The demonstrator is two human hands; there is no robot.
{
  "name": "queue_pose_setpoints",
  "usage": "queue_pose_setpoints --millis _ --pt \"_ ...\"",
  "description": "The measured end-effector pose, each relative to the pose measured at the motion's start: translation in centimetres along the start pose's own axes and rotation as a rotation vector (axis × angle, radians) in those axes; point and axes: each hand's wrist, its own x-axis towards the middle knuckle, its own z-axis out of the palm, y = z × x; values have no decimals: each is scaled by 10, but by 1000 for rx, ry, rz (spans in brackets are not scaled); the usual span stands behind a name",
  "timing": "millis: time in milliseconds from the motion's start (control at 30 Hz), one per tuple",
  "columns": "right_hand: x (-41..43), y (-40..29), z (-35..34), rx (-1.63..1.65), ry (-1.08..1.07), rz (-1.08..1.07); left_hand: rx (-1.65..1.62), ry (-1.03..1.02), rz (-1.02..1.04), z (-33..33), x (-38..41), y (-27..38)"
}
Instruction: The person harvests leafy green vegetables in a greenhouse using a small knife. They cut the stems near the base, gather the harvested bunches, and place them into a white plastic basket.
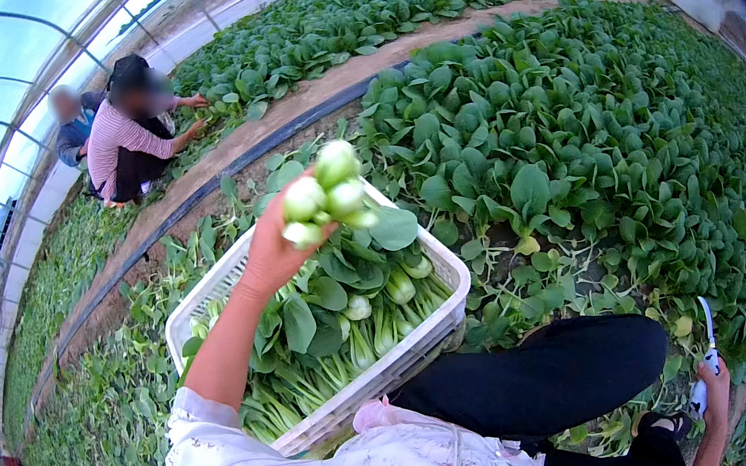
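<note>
My left hand [269, 238] grips a bunch of bok choy [331, 199], its pale stem ends turned up toward me. It hangs above a white plastic crate [453, 275] that holds many bok choy heads [361, 341], stems and green leaves packed together. Low on the right, my right hand [716, 391] is closed around the patterned handle of a knife [709, 326]. The slim, slightly curved blade points away from me, beside the leafy plants. Part of the crate's far side is hidden behind my left hand and the bunch.
Dense bok choy plants [569, 129] stand right of the crate. Cut leaves [111, 428] litter the ground at left. A dark hose [298, 128] runs along the dirt path [389, 55]. Two people [131, 136] crouch at the far left under the greenhouse frame [0, 145].
</note>
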Motion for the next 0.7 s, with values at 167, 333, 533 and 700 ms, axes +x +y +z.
queue_pose_setpoints --millis 167,333,533,700 --pt "3 14 -16 78 73 -44 -15 -115 -10 10 8 -2" --pt "10 10 -13 -8 -5 18 -34 -9 -41 -25 -9 2" --pt "14 12 5 -36 -25 15 179 39 30 -65 -36 1" --pt "13 14 7 -59 -4 -15 520 -79 345 -69 -31 6"
